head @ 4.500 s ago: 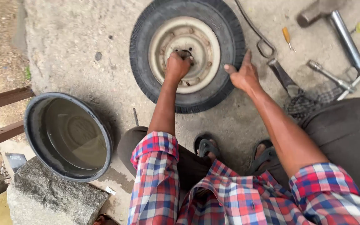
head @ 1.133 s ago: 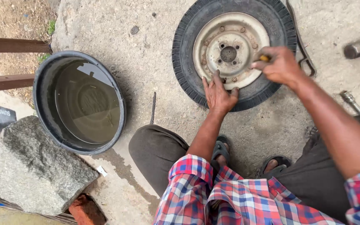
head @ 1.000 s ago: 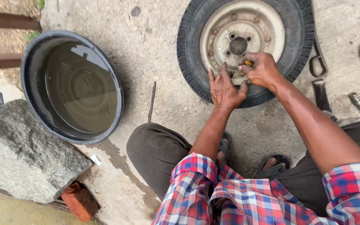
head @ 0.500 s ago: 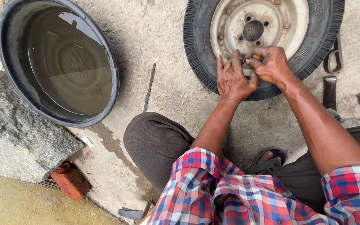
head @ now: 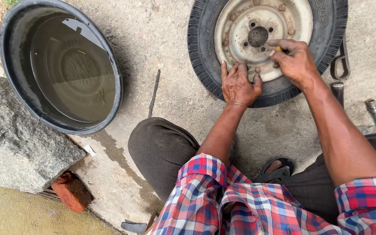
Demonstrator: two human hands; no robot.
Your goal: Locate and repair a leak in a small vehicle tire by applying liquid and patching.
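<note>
On wheel rim [head: 264,26], both hands [head: 266,72].

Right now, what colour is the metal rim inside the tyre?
Off-white with rust spots, the rim shows best in the head view.

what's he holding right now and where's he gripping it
The right hand pinches a small yellowish tool by its handle. The left hand holds nothing, flat on the wheel.
</note>
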